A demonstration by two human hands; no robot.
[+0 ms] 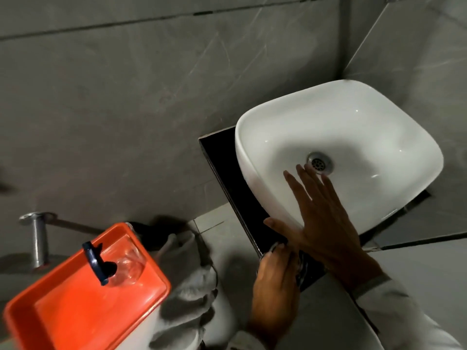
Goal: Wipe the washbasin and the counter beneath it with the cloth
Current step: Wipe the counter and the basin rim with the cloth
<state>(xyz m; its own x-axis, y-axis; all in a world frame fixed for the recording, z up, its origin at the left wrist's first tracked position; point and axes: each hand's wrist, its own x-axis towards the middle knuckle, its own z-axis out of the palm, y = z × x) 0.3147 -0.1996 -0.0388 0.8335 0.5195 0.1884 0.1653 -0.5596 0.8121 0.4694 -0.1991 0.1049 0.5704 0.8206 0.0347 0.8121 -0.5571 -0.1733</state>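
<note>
The white washbasin (338, 147) sits on a black counter (227, 173) at about 2 o'clock. The right hand (326, 215) lies flat, fingers spread wide, over the basin's near rim. The left hand (275, 279), at 5 o'clock, is closed on a dark cloth (302, 263) pressed on the counter's near corner. An orange tray (63, 311) is at 8 o'clock.

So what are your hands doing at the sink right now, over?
Right hand flat, open on washbasin rim. Left hand gripping cloth on black counter edge. Nothing in the way.
</note>
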